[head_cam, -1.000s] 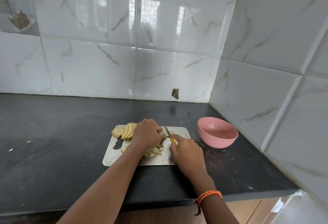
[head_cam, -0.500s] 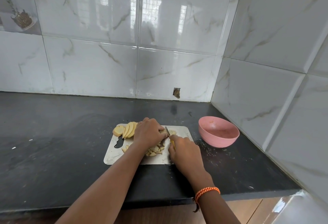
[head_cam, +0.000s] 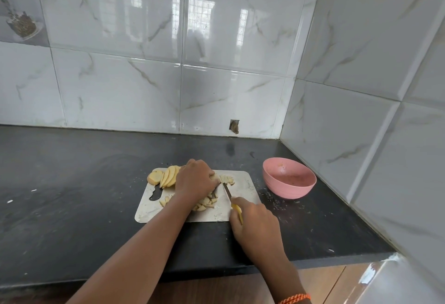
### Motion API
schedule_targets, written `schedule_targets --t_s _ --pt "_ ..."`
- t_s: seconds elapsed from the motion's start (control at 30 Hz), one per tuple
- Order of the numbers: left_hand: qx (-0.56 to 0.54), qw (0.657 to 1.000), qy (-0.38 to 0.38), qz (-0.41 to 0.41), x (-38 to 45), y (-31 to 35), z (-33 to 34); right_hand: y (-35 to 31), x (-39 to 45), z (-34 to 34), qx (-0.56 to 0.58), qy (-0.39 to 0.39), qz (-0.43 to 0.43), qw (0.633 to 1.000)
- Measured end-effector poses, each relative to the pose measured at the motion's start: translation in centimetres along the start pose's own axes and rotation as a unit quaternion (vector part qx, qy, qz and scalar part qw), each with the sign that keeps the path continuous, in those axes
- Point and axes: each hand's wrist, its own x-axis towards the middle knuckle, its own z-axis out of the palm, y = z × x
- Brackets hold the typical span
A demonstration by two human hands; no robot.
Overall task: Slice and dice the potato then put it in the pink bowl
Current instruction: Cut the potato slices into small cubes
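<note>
Potato slices (head_cam: 168, 176) lie fanned along the far left corner of a pale cutting board (head_cam: 243, 189), which sits flat on the black worktop (head_cam: 72, 195). The person's left hand (head_cam: 196, 179) rests over the middle of the board with its fingers curled down, knuckles up, pressing on potato that is mostly hidden beneath it; whether the grip actually closes round the piece cannot be told. Diced pieces (head_cam: 204, 204) lie scattered on the board just in front of and under that hand, and a few cut strips (head_cam: 227, 179) sit just beyond the fingertips toward the far right of the board.

The right hand (head_cam: 255, 222) is at the board's near right corner, its grip clenched round the yellow handle of a knife (head_cam: 227, 190). The blade points away from the person and slants toward the left hand, its tip beside the fingers. An orange braided band (head_cam: 295, 299) circles the right wrist.

The pink bowl (head_cam: 289, 178) stands on the worktop just to the right of the board, near the corner of the white tiled wall (head_cam: 216, 63). No potato shows inside it.
</note>
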Motion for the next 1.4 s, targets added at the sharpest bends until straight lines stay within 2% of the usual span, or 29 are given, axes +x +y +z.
schedule_targets --t_s 0.2,0.37,0.63,0.9,1.17,1.4 --pt "0.014 0.999 -0.032 0.036 0.6 -0.7 0.1 -0.5 1.9 -0.3 0.050 0.050 0.036 0.997" --pt "-0.009 0.998 -0.054 0.039 1.2 -1.8 -0.4 -1.5 3.9 0.8 0.019 0.025 0.012 0.999" --pt "0.004 0.998 -0.032 0.049 1.3 -2.2 -0.5 -1.3 4.1 1.0 -0.008 0.014 -0.004 1.000" --pt "-0.010 0.999 -0.027 0.032 0.7 -1.5 -0.9 -1.6 4.8 1.0 -0.011 -0.034 -0.010 0.999" --pt "0.025 0.999 -0.020 0.014 0.6 -1.4 -0.6 -1.3 3.4 0.7 -0.011 -0.020 -0.015 1.000" --pt "0.009 0.999 -0.017 0.028 0.7 -1.5 -0.8 -0.2 0.4 0.0 0.008 -0.015 -0.009 1.000"
